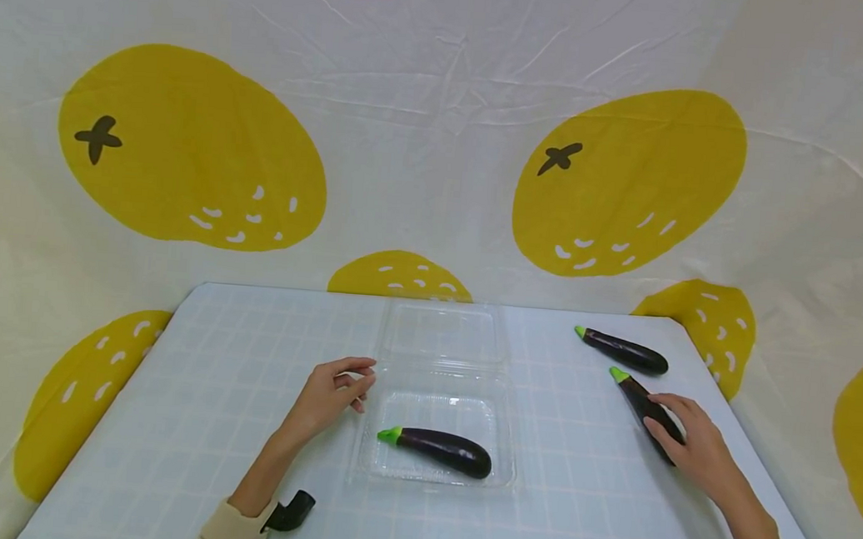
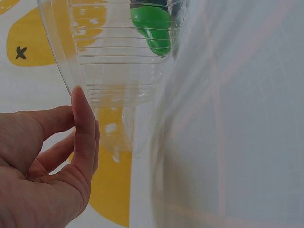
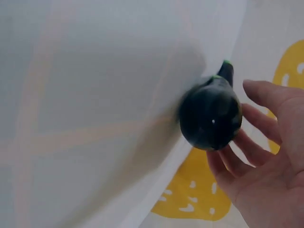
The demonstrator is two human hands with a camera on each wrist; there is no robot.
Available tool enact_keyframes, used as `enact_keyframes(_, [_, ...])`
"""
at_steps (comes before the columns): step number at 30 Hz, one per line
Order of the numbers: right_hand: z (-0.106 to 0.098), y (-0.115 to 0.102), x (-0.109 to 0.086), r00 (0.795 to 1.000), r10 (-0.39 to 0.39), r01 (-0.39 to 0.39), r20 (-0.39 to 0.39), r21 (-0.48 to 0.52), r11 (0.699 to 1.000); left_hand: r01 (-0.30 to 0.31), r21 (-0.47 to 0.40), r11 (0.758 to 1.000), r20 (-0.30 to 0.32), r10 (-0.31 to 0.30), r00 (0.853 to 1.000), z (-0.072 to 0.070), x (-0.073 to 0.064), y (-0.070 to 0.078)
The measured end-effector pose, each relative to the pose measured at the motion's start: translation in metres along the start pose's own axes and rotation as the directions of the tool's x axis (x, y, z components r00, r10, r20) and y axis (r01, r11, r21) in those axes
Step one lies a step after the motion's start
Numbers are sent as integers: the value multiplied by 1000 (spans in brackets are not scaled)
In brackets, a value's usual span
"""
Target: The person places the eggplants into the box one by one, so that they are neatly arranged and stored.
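Observation:
A clear plastic clamshell box (image 1: 507, 442) stands with its lid (image 1: 442, 330) folded back. One dark purple eggplant (image 1: 449, 452) with a green stem end lies inside it; the left wrist view shows that green end (image 2: 154, 28) through the ribbed wall. My left hand (image 1: 328, 396) pinches the box's left rim between thumb and curled fingers. On the right, my right hand (image 1: 697, 451) is over a second eggplant (image 1: 644, 400), its fingers spread around the thick end. The right wrist view shows a gap between the thumb and this eggplant (image 3: 211, 116).
A third eggplant (image 1: 624, 351) lies just beyond the second, near the table's back right corner. The pale checked tabletop (image 1: 244, 373) ends at a cloth backdrop (image 1: 423, 177) printed with yellow fruit shapes.

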State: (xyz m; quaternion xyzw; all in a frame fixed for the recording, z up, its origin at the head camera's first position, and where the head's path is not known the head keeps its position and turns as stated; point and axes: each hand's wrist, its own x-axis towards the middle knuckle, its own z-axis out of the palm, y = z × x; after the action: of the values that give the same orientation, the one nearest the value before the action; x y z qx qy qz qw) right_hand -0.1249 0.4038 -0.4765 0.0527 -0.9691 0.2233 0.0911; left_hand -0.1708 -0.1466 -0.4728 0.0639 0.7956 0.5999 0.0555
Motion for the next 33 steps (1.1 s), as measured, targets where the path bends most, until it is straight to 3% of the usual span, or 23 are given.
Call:
enact_keyframes(6, [-1, 4, -3, 998, 20, -19, 53, -1, 1000, -13, -35, 999, 11, 14, 1000, -1, -2, 3])
enact_keyframes(12, [0, 4, -5, 998, 31, -30, 59, -11, 999, -22, -37, 999, 12, 23, 1000, -1, -3, 3])
enact_keyframes(21, [-4, 2, -4, 987, 135, -130, 82, -63, 990, -12, -15, 1000, 7, 12, 1000, -1, -2, 0])
enact_keyframes(33, [-4, -1, -3, 988, 134, -129, 75, -57, 990, 0, -11, 1000, 6, 0, 1000, 0, 0, 0])
